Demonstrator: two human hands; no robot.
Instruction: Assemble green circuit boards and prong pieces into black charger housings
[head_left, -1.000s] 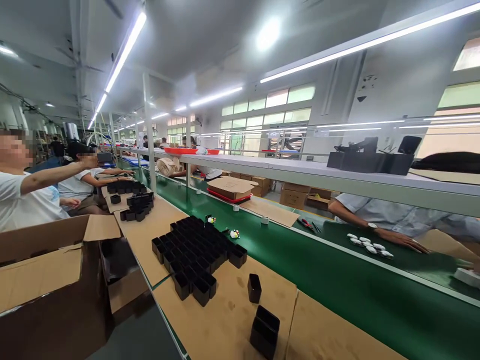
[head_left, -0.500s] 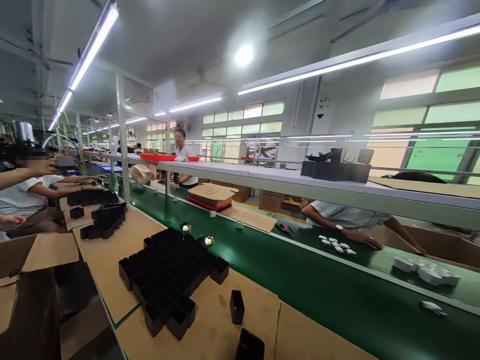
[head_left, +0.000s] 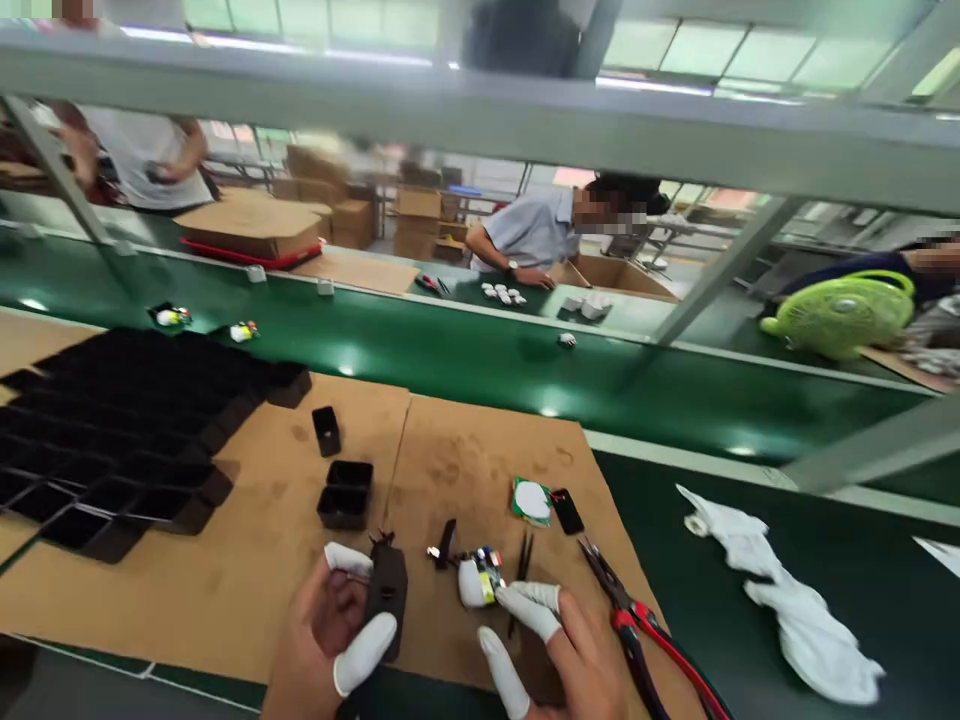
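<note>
My left hand (head_left: 311,625), with white finger cots on thumb and finger, grips a small black plastic case (head_left: 388,590), held upright above the cardboard. To its right lies a white part with a small circuit board (head_left: 474,583) and yellow tape; a little black piece (head_left: 446,545) sits beside it. My right hand (head_left: 566,645), also in finger cots, has thumb and fingers apart. Its fingertips reach the edge of the white part; whether they touch it I cannot tell. Dark tweezers (head_left: 523,560) lie partly under those fingers. Red-handled long-nose pliers (head_left: 622,605) rest at the right.
Many black boxes (head_left: 135,420) stand packed at left, with a few loose ones (head_left: 345,495) nearer. A green board with a white disc (head_left: 532,499) lies on the cardboard. Beyond runs a green conveyor belt (head_left: 450,350). White cloth (head_left: 795,610) lies right; co-workers sit opposite.
The view has swung right and down from the wider room to the work surface. Both my hands are now in view, the left one with a black case in it.
</note>
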